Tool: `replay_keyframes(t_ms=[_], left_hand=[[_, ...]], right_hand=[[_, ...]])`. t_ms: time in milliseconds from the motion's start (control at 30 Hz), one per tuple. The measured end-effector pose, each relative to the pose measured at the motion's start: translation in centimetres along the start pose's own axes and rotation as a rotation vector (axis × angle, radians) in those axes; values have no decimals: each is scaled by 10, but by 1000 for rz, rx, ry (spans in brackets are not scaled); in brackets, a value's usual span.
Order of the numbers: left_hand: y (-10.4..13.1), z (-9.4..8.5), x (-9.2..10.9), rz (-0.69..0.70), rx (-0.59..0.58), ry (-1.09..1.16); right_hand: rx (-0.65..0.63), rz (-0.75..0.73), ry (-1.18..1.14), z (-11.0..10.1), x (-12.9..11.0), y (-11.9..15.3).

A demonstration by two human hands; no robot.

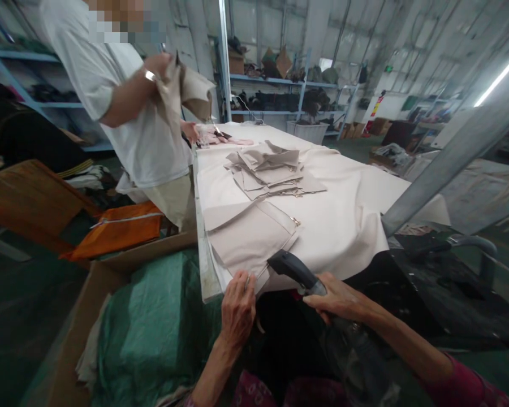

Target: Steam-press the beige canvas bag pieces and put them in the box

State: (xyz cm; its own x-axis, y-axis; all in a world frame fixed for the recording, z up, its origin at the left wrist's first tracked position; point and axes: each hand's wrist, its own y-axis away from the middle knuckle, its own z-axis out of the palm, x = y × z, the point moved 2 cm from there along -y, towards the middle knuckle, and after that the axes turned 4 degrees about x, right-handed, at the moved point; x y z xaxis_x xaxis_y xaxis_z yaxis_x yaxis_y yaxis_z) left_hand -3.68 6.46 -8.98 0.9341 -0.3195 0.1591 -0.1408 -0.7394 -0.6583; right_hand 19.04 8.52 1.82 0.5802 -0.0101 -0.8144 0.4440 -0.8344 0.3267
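Note:
My right hand [339, 297] is wrapped round a black handheld vacuum cleaner [294, 268] with a narrow nozzle and a partly see-through body below. The nozzle tip is at the near right edge of a beige fabric piece [252, 234], which has a small gold-coloured zipper pull [296, 221] at its far right corner. On the near edge of this piece, my left hand [238, 305] has its fingers pressed together, gripping it; the thumb is hidden. Behind lies a loose stack of similar beige pieces [267, 169], some with metal pulls.
A pale cloth covers the table [343, 181]. A person in a white shirt [127, 113] stands at its left side, holding beige fabric [186, 90]. A carton with a green wrapped bundle [148, 322] is at left below. A metal post [445, 152] slants at right.

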Motion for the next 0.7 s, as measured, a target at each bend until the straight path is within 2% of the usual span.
replay_keyframes(t_ms=[167, 267, 333, 433, 533, 633, 700], left_hand=[[-2, -6, 1, 44, -32, -32], [-14, -14, -2, 62, -98, -10], [-34, -18, -10, 52, -175, 41], [-84, -17, -34, -14, -202, 104], [-144, 2, -64, -127, -193, 105], [-193, 38, -86, -188, -251, 112], [-216, 60, -94, -180, -284, 137]], right_hand=[[190, -35, 33, -25, -7, -6], [302, -49, 36, -46, -4, -5], [306, -53, 31, -56, -1, -2], [271, -55, 21, -61, 1, 4], [232, -62, 7, -58, 3, 7], [192, -70, -32, -53, 4, 4], [170, -77, -68, -52, 4, 0]])
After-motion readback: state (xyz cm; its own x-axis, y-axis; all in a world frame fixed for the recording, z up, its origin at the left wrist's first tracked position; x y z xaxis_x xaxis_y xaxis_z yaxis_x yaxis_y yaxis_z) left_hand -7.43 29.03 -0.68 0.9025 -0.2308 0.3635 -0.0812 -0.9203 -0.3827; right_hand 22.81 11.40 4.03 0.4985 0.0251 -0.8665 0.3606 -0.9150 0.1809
